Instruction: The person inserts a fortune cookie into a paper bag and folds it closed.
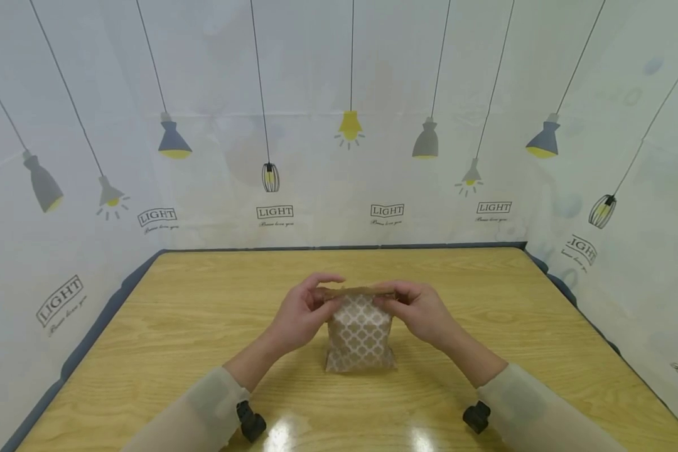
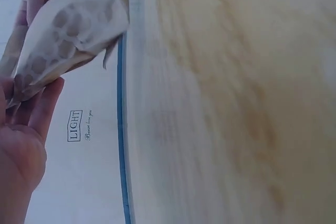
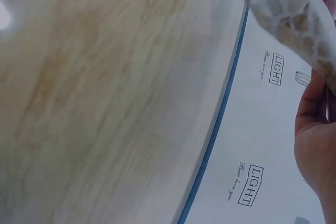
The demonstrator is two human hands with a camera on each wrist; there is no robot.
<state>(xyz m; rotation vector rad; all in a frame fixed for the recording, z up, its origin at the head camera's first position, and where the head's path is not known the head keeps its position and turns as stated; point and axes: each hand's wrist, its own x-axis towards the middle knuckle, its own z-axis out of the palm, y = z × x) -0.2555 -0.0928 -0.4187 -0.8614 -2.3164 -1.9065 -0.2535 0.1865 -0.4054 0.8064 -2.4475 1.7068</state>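
A brown paper bag (image 1: 360, 336) with a white lattice pattern stands upright near the middle of the table, its top edge folded over. My left hand (image 1: 304, 312) pinches the left end of that fold between thumb and fingers, its index finger raised above it. At the right end, my right hand (image 1: 425, 312) grips the fold with the thumb on the near side. In the left wrist view the bag (image 2: 73, 32) bulges, with a pointed lower corner. The right wrist view shows part of the bag (image 3: 289, 14) above the right hand (image 3: 320, 129). The bag's contents are hidden.
The wooden table (image 1: 220, 282) has a dark blue edging along its back and sides. Behind it hangs a pale wall covering (image 1: 316, 63) printed with lamps and lettering. Small black wrist devices sit at the left cuff (image 1: 251, 422) and right cuff (image 1: 477, 417).
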